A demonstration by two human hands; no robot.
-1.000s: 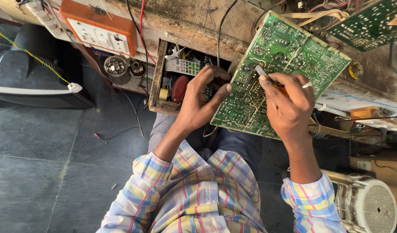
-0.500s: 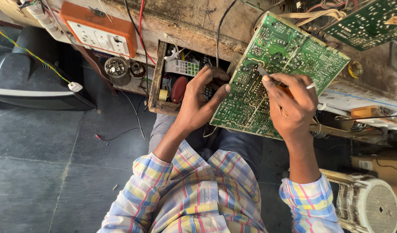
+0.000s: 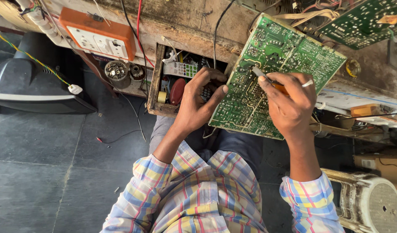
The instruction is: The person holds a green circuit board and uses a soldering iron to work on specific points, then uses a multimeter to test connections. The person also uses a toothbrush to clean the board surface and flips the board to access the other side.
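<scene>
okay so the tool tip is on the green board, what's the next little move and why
Probably keep the left hand steadying the circuit board edge and press the tool in the right hand gently: its metal tip already touches the board.

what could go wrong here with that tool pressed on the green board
1. The right hand presses a thin tool onto the green circuit board; a slip might scratch tracks or jab the left hand, whose thumb lies on the board's edge close by.
2. The board is tilted, propped only by the left hand and the bench edge, so it may shift under pressure.
3. Loose wires hanging over the open drawer could snag.
</scene>
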